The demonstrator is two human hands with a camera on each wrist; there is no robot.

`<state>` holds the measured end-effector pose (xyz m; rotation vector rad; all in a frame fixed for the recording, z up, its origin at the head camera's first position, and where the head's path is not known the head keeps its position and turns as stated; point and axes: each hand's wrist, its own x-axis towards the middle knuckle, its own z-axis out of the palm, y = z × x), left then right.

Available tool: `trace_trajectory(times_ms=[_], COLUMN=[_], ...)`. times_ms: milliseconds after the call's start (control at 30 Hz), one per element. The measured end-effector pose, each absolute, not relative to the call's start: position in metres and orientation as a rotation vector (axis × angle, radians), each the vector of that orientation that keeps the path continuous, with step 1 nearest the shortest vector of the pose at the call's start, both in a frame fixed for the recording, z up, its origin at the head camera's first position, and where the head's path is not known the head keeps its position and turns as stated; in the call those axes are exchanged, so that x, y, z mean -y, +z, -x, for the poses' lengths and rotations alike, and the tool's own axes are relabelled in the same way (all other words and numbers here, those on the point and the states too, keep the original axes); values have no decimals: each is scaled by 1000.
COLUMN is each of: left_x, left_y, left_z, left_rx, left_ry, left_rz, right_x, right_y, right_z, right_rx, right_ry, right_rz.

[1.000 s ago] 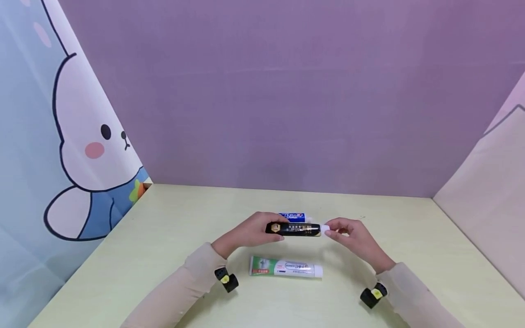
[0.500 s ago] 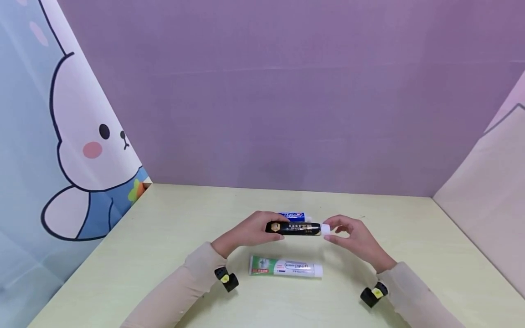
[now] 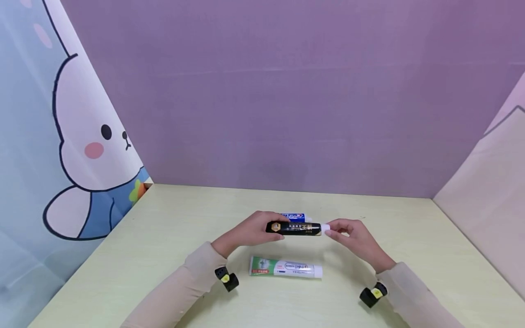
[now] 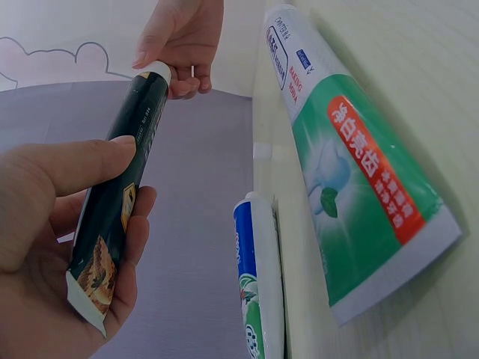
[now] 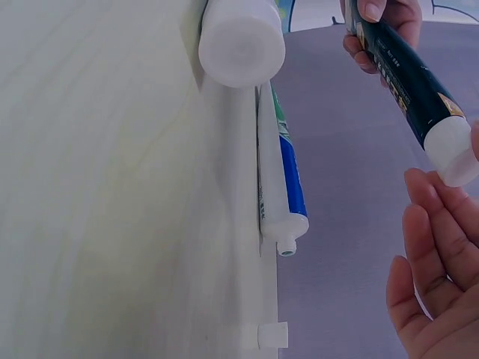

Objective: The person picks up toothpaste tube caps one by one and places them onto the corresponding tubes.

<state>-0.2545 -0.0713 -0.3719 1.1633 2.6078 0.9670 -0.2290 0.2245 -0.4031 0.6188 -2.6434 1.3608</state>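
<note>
Head view: one black tube [image 3: 299, 228], which lies crosswise between two hands, above the pale tabletop [image 3: 184, 214]. Left hand [image 3: 255, 229]: thumb and fingers grip the tube's body. Right hand [image 3: 356, 238]: thumb and fingers pinch its white cap [image 5: 449, 149]. Nearer the person: one green-and-white tube [image 3: 287, 267], capped, lying on the tabletop. Beyond: one blue tube [image 3: 296, 217], partly hidden; its nozzle [image 5: 287, 247] shows bare in the right wrist view. Near that: one small white piece [image 5: 273, 335]. Behind: purple backdrop [image 3: 287, 100].
</note>
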Motion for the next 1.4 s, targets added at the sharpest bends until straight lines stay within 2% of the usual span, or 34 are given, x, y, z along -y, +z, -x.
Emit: trace_trajectory(times_ms=[1400], left_x=[72], left_y=[-370], left_z=[252], left_rx=[-2604], left_ry=[977], left_rz=[-1143], right_x=[-224], right_y=[-401], right_z=[231], right_rx=[2691], right_ry=[1540], right_rz=[-672])
